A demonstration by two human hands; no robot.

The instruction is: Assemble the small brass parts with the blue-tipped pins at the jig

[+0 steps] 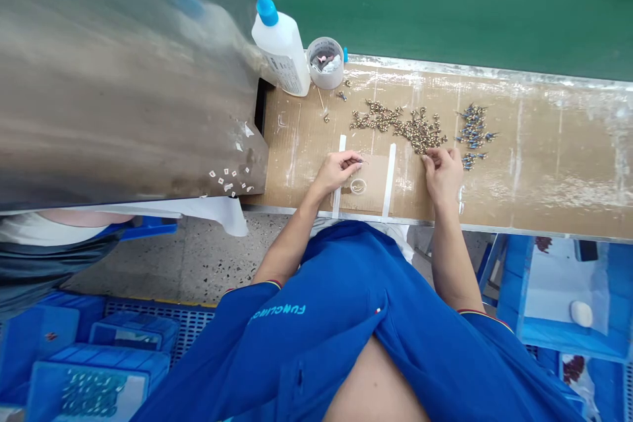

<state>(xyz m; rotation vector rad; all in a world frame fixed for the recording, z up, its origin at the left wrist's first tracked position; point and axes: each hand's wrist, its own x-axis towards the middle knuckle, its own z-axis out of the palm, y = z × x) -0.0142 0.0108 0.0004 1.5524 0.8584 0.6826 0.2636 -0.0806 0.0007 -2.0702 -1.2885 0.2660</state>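
Heap of parts at two o'clock, right hand at its edge, grip unclear to me; left hand pinching a tiny piece! Picking, I'd say; next needs one singled out.

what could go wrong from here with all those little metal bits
The right hand is at the edge of the loose brass-coloured pile, so a careless move might scatter pieces. The blue-tipped pieces lie close by, so the two groups could get mixed. The left hand is right by the small round item on the cardboard, and might nudge it out of place.
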